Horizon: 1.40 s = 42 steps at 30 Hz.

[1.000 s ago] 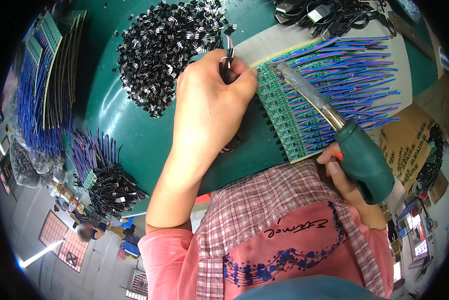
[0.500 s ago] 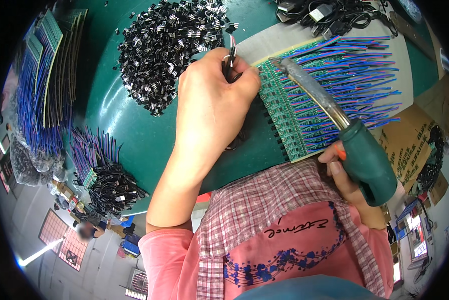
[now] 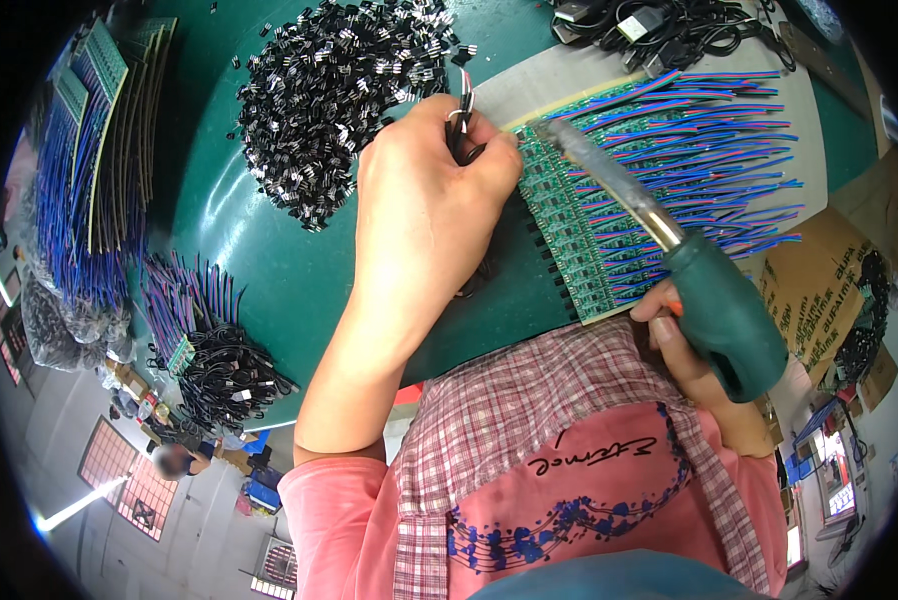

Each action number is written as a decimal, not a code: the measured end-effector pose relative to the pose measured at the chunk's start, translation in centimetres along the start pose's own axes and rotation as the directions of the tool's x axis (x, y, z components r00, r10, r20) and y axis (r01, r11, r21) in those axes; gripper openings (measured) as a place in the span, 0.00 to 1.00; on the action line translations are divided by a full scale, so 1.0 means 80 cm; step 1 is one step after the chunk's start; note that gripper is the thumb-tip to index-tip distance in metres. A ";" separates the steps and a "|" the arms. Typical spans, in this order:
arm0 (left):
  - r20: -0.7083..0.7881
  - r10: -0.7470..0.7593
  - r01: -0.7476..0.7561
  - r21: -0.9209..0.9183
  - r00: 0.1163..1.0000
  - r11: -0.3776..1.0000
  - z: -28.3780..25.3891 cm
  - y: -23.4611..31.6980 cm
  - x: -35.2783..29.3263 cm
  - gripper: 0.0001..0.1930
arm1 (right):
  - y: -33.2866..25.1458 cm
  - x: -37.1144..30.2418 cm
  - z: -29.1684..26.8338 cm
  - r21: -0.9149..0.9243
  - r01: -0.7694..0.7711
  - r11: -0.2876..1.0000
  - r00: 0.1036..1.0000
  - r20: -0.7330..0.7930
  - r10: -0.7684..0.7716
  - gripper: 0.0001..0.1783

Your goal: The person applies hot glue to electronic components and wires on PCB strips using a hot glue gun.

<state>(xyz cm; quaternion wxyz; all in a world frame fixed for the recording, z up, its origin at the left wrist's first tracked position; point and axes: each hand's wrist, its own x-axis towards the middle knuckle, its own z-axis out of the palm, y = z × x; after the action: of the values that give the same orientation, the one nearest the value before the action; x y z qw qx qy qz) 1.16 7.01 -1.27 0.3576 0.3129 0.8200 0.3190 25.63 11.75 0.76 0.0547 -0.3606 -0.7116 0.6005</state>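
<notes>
A black cable (image 3: pixel 456 135) with red and white wire ends is pinched in my left hand (image 3: pixel 419 190), at the upper left corner of the green circuit board panel (image 3: pixel 569 235). My right hand (image 3: pixel 674 335) grips a soldering iron (image 3: pixel 724 315) by its thick green handle. The iron's metal shaft slants over the panel, and its tip is by the panel's upper left edge, close to my left fingertips. Whether the tip touches a pad cannot be made out. Rows of blue and red wires (image 3: pixel 709 165) stick out from the panel's right side.
A heap of small black connectors (image 3: pixel 339 110) lies left of the panel. Black USB cables (image 3: pixel 669 30) sit at the far right. Wired panels (image 3: pixel 99 150) are stacked at the left, above a cable bundle (image 3: pixel 224 380). A cardboard box (image 3: pixel 819 290) stands at the right.
The soldering iron in my right hand has shifted slightly left, its tip a little nearer my left fingers. My left hand with the cable has barely moved.
</notes>
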 end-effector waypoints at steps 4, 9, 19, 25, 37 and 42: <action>0.022 0.005 -0.005 0.020 1.000 1.000 0.000 0.001 0.000 0.09 | -0.003 -0.002 -0.009 0.085 -0.025 0.996 0.999 0.030 0.023 0.13; -0.010 0.002 -0.002 0.013 1.000 1.000 0.000 0.005 -0.001 0.09 | 0.005 -0.007 -0.012 -0.003 0.023 1.000 0.995 0.102 -0.023 0.15; -0.007 0.015 -0.015 0.013 1.000 1.000 0.000 0.002 -0.002 0.09 | -0.001 -0.011 -0.009 -0.076 -0.062 0.995 0.998 0.009 0.062 0.08; -0.013 0.051 -0.051 0.033 0.999 0.998 0.002 -0.002 -0.003 0.08 | 0.000 -0.010 -0.008 -0.080 -0.057 0.995 0.998 0.006 0.058 0.08; -0.057 0.081 -0.079 0.038 0.995 0.996 0.005 0.002 -0.004 0.09 | -0.004 -0.013 -0.006 0.035 -0.113 0.993 0.993 -0.017 0.113 0.07; -0.067 0.108 -0.105 0.057 0.992 0.993 0.005 0.001 -0.004 0.09 | 0.008 -0.010 -0.013 0.282 -0.094 0.955 0.994 0.080 0.074 0.20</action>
<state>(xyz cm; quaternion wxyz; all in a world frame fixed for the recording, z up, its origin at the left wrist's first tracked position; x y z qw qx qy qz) 1.65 6.95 -1.34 0.3026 0.3541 0.8224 0.3266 27.01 12.14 0.75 0.0560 -0.3579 -0.6031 0.7107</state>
